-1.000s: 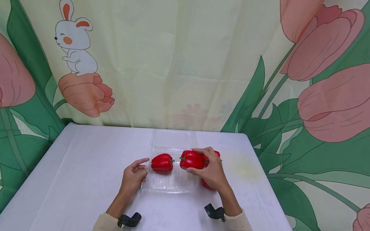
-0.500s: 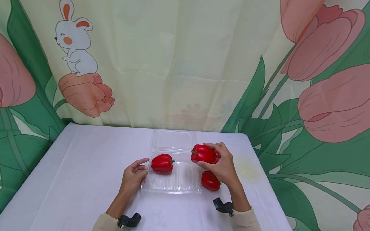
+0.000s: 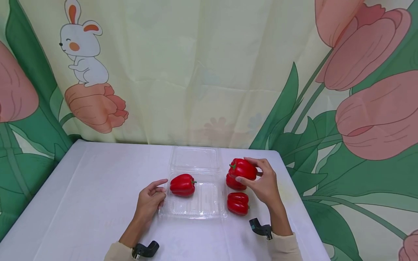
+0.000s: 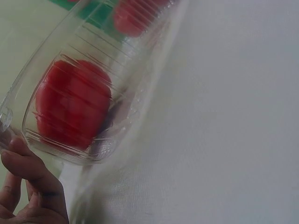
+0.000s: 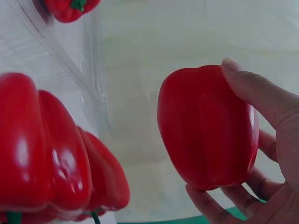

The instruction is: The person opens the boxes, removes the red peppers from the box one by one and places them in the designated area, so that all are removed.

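Observation:
A clear plastic clamshell container [image 3: 210,206] lies with its lid laid back on the table. One red bell pepper [image 3: 182,185] sits in its left part, seen through the wall in the left wrist view. My left hand [image 3: 150,201] pinches the container's left rim between thumb and fingers. To the right of the container, my right hand [image 3: 264,181] holds a second red bell pepper [image 3: 243,168] by its sides, raised over a third pepper [image 3: 234,183]. In the right wrist view thumb and fingers wrap the held pepper [image 5: 208,128].
Another red bell pepper [image 3: 237,203] lies on the table just right of the container's near corner. A white cloth covers the table [image 3: 91,188]. Behind it hangs a curtain [image 3: 169,72] printed with tulips and a rabbit.
My right hand has carried its pepper from above the container's right part to the right and slightly away, uncovering the peppers beside the container. My left hand has stayed at the rim.

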A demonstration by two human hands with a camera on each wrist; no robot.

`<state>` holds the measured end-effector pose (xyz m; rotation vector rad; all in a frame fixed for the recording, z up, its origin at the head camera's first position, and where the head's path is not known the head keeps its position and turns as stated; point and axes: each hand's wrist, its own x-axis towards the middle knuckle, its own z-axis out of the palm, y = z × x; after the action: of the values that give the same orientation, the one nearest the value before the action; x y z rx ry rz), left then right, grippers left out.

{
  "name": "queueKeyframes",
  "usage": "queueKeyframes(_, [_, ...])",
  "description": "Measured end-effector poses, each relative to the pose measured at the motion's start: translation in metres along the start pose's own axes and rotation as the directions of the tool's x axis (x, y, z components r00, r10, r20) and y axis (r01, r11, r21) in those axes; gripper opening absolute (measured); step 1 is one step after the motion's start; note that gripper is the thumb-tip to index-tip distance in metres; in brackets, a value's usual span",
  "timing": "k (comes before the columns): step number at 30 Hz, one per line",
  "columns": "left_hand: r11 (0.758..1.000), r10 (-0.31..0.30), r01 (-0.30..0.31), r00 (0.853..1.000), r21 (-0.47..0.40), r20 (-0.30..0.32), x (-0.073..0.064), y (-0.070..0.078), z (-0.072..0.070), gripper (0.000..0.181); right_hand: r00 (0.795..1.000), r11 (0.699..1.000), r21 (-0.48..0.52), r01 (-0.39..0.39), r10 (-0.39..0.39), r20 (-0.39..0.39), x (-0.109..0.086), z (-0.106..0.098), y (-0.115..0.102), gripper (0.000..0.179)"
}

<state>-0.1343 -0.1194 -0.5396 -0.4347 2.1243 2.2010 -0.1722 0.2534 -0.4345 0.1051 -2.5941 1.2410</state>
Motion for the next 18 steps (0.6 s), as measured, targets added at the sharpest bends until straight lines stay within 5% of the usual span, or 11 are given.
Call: queueKeyframes(18, [1.0,-0.027,0.027,1.0,-0.004,0.008,0.002,-0.001,-0.001,0.046,0.995,0.996,-0.06,-0.068,0.064,-0.072,0.009,-0.043,0.039,0.078])
